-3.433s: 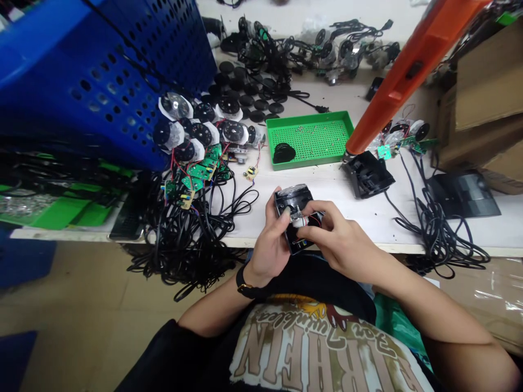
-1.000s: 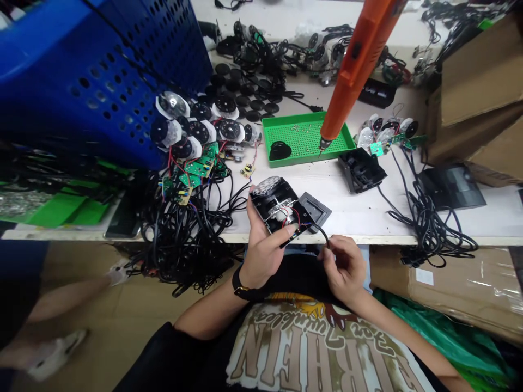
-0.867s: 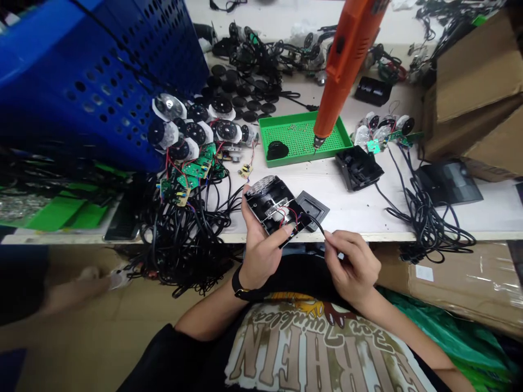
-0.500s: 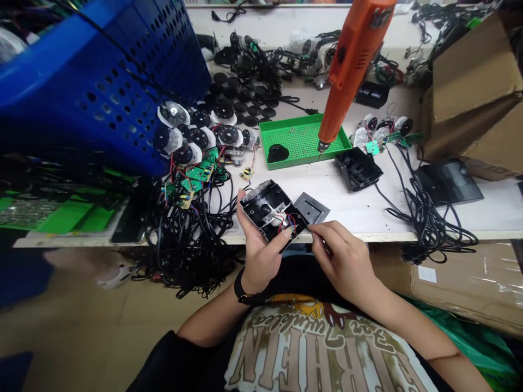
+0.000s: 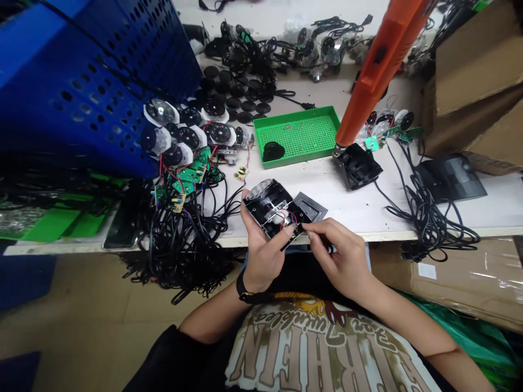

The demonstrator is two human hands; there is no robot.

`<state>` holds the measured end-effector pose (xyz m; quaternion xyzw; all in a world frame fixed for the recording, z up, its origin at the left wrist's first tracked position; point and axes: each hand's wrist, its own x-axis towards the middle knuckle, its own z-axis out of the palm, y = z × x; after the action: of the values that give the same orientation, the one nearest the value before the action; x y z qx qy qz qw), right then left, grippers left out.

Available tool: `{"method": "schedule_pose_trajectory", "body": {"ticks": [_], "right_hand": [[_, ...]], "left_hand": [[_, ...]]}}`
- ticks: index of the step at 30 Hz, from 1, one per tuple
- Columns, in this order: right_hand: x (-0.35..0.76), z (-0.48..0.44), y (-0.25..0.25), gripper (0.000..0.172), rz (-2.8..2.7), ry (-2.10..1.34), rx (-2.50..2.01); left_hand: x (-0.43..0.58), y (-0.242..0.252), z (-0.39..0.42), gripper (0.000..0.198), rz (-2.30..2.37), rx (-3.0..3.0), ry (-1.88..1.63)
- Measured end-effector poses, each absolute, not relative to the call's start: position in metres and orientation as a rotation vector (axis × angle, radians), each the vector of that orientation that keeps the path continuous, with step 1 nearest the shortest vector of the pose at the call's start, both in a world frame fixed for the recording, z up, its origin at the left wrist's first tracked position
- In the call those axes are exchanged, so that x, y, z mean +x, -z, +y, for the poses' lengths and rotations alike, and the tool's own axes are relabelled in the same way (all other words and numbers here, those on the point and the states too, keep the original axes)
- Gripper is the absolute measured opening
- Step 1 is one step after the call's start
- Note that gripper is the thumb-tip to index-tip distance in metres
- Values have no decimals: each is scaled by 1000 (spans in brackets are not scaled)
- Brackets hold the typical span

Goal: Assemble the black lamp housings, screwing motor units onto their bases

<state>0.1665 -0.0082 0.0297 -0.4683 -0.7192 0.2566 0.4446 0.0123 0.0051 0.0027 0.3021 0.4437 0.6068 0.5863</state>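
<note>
My left hand (image 5: 265,253) is wrapped round an open black housing (image 5: 265,209), its thumb over the red and blue wires inside. My right hand (image 5: 341,253) touches the housing's right corner with closed fingertips; whatever is pinched there is too small to make out. Behind that corner a square black plate (image 5: 312,206) lies on the table. An orange electric screwdriver (image 5: 376,71) hangs tip down by another black housing (image 5: 357,167), which lies to the right. The green tray (image 5: 294,159) beyond my hands holds small screws and a black bundle.
A blue perforated basket (image 5: 85,81) stands at the left. Beside it are several motor units (image 5: 190,136) with circuit boards and black cables (image 5: 180,234). Coiled cables (image 5: 441,228), a dark panel (image 5: 453,177) and a cardboard box (image 5: 478,60) are at the right.
The screwdriver has swung right, from the tray's edge to the black housing on the table. My hands have barely moved; the view has shifted slightly.
</note>
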Motion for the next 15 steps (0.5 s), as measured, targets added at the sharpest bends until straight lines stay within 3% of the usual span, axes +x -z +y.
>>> {"method": "schedule_pose_trajectory", "body": {"ticks": [15], "right_hand": [[168,-4,-21,15,-1481,-898,-1255]], "left_hand": [[20,-8,10,120,1017,855,-1471]]}}
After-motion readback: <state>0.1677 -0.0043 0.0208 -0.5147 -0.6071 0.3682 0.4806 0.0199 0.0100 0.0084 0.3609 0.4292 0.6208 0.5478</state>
